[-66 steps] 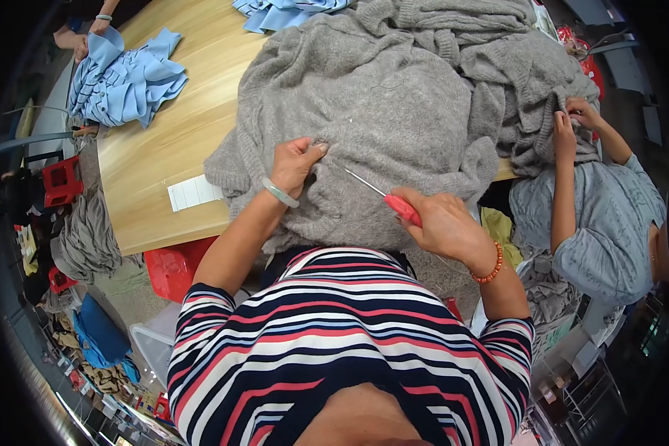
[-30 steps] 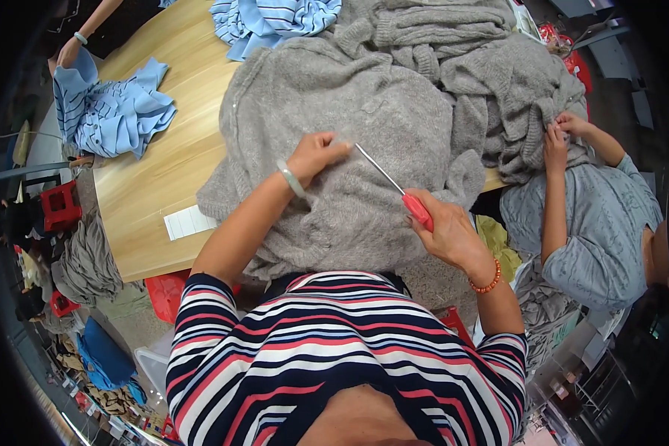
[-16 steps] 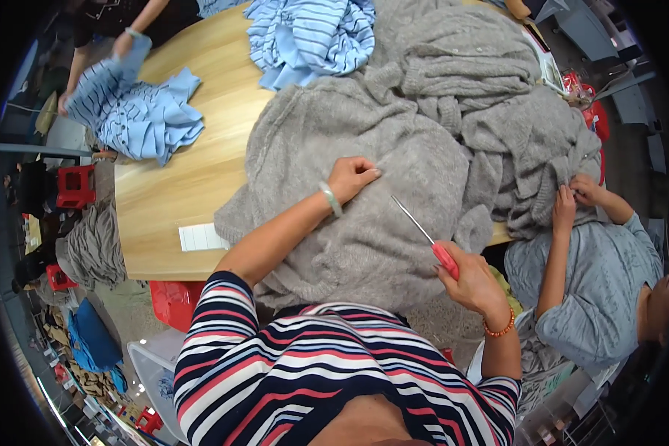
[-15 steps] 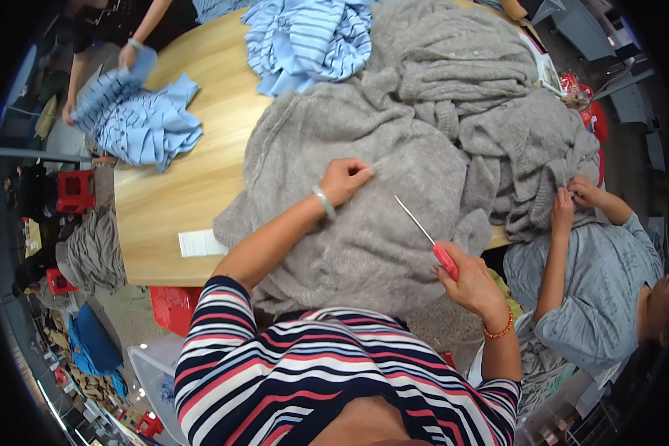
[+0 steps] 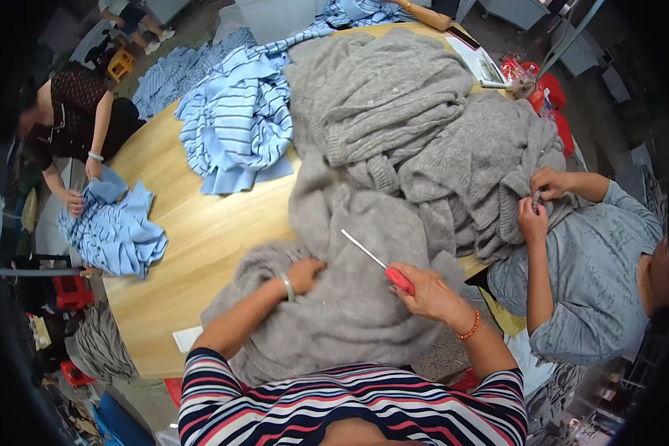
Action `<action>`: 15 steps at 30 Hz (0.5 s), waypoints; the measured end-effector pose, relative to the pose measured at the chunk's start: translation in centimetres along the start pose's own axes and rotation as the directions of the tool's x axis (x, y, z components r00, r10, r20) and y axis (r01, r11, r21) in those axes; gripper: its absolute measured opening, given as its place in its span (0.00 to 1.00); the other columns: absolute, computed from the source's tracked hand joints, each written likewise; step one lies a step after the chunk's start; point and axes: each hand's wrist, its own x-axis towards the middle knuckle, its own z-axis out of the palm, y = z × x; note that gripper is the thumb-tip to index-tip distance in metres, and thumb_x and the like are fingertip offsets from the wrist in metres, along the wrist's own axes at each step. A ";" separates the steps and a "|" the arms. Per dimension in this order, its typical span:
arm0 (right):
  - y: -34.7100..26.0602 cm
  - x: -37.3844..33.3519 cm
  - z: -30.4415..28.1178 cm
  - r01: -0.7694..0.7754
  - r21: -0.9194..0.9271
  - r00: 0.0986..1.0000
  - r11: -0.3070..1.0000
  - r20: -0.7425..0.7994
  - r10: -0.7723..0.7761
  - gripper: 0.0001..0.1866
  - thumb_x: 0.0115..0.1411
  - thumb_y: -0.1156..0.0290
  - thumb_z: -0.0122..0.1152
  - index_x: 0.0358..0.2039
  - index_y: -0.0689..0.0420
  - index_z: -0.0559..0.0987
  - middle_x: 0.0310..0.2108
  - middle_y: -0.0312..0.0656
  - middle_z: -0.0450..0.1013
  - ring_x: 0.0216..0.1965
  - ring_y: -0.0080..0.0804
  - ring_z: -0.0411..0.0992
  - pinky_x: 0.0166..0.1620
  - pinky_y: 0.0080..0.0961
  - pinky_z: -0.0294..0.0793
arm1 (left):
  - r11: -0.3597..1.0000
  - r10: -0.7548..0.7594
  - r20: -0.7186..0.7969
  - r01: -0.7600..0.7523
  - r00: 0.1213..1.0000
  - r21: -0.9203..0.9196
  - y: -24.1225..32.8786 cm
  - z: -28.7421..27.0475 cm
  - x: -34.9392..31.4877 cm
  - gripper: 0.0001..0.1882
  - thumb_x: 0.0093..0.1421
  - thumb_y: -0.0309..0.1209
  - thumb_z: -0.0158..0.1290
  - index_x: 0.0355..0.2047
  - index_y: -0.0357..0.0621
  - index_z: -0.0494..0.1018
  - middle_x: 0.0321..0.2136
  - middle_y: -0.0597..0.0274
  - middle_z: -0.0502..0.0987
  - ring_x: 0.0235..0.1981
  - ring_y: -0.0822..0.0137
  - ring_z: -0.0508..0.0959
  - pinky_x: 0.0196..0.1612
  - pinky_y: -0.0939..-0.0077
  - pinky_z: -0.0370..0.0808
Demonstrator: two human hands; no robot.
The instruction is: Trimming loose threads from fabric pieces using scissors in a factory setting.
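Note:
A fuzzy grey knit garment (image 5: 364,327) lies bunched along the near edge of the table and hangs toward my lap. My left hand (image 5: 305,276) is closed on its upper left part, with the fingertips partly hidden in the folds. In my right hand (image 5: 427,292) is a red-handled tool (image 5: 399,280) with a long, thin metal shaft. Its shaft points up and left over the garment; whether the tip touches the knit I cannot tell. Piled grey cable-knit cardigans (image 5: 383,97) lie just beyond.
At the right, a co-worker's hands (image 5: 539,201) hold grey knitwear. Another person's hands (image 5: 82,195) handle a blue striped garment (image 5: 123,234) at the far left. More blue striped knitwear (image 5: 238,111) sits on the wooden table (image 5: 201,245). Red stools (image 5: 73,291) stand beside it.
My left hand has moved left and lower in the view, drawing the grey knit into folds. My right hand has shifted left with the tool. The view has tilted farther up the table.

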 end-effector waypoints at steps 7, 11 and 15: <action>6.3 5.4 2.9 -0.055 0.040 0.998 0.998 -0.014 0.056 0.13 0.55 0.67 0.57 0.39 0.58 0.71 0.33 0.51 0.71 0.36 0.53 0.71 0.38 0.40 0.70 | 0.992 -0.127 0.455 0.117 0.882 0.051 3.2 -6.6 4.4 0.23 0.51 0.43 0.55 0.41 0.38 0.74 0.35 0.44 0.77 0.37 0.49 0.77 0.42 0.62 0.72; 9.1 5.7 4.6 -0.121 0.058 0.993 0.991 -0.003 0.121 0.13 0.56 0.67 0.55 0.40 0.58 0.69 0.32 0.54 0.71 0.36 0.55 0.71 0.38 0.44 0.70 | 0.938 -0.231 0.428 0.082 0.874 0.337 5.9 -14.3 10.2 0.18 0.56 0.43 0.55 0.33 0.38 0.78 0.25 0.51 0.78 0.25 0.61 0.77 0.33 0.67 0.73; 9.6 6.2 5.6 -0.108 0.084 0.994 0.991 -0.022 0.110 0.15 0.56 0.66 0.55 0.42 0.58 0.69 0.33 0.56 0.71 0.37 0.57 0.71 0.40 0.46 0.70 | 0.885 0.206 -0.345 -0.024 0.916 0.466 13.8 -18.7 21.2 0.25 0.51 0.50 0.59 0.41 0.42 0.76 0.41 0.46 0.76 0.43 0.52 0.74 0.44 0.64 0.71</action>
